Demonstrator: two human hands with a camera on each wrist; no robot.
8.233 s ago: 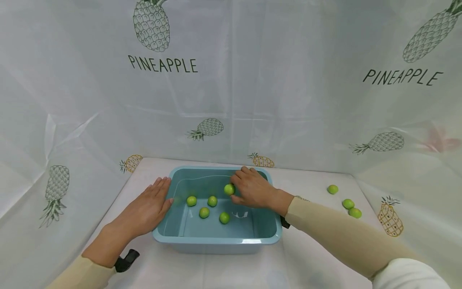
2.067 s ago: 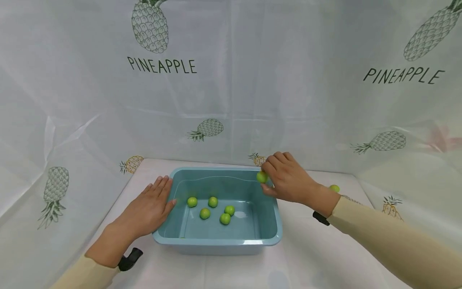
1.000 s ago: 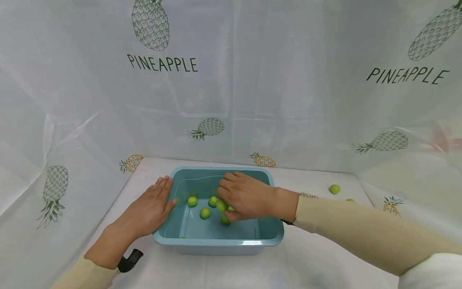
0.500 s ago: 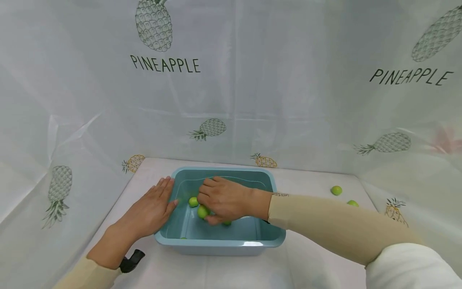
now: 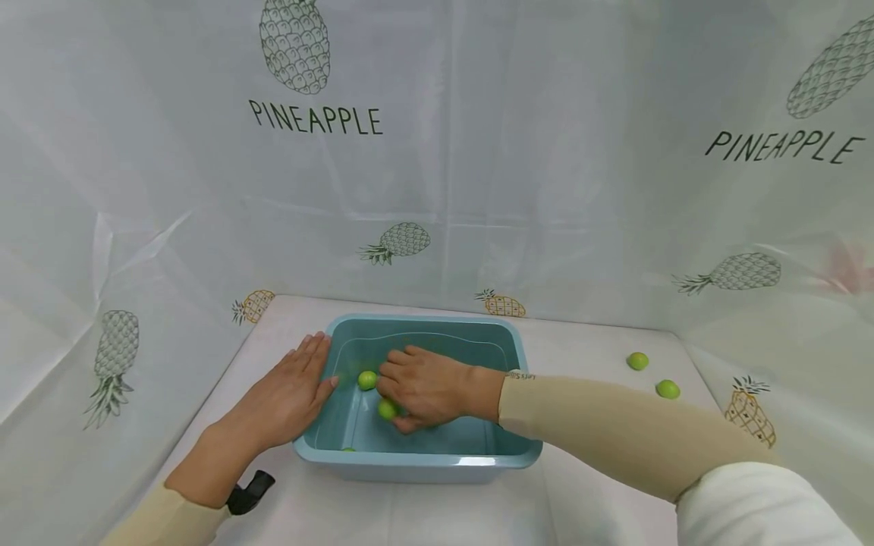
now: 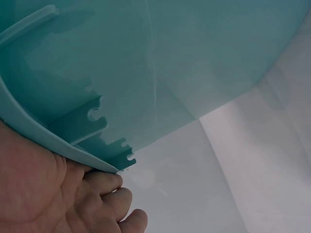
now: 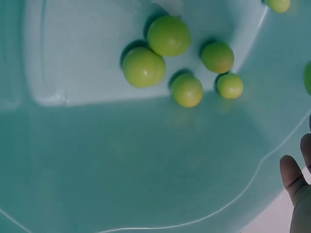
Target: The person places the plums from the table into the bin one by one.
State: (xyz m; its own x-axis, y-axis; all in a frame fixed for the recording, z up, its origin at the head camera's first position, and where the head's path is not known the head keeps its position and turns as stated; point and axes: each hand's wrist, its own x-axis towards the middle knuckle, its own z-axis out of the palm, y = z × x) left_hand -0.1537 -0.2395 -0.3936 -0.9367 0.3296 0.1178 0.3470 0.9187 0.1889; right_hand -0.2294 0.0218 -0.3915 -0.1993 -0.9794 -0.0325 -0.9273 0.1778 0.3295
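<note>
Inside the tub, the right hand curls its grip around one fruit, low over the water. Others lie beside. Small, round, wet, probably slippery: best cupped whole. The left hand rests flat against the tub's rim.

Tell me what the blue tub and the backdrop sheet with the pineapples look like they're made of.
The blue tub looks like moulded plastic, smooth and slightly glossy: a highlight runs along its front rim, and the left wrist view shows thin moulded ribs under the lip. The backdrop sheet looks like thin, glossy plastic film: creased, faintly translucent, with printed pineapples. It could be coated cloth.
</note>
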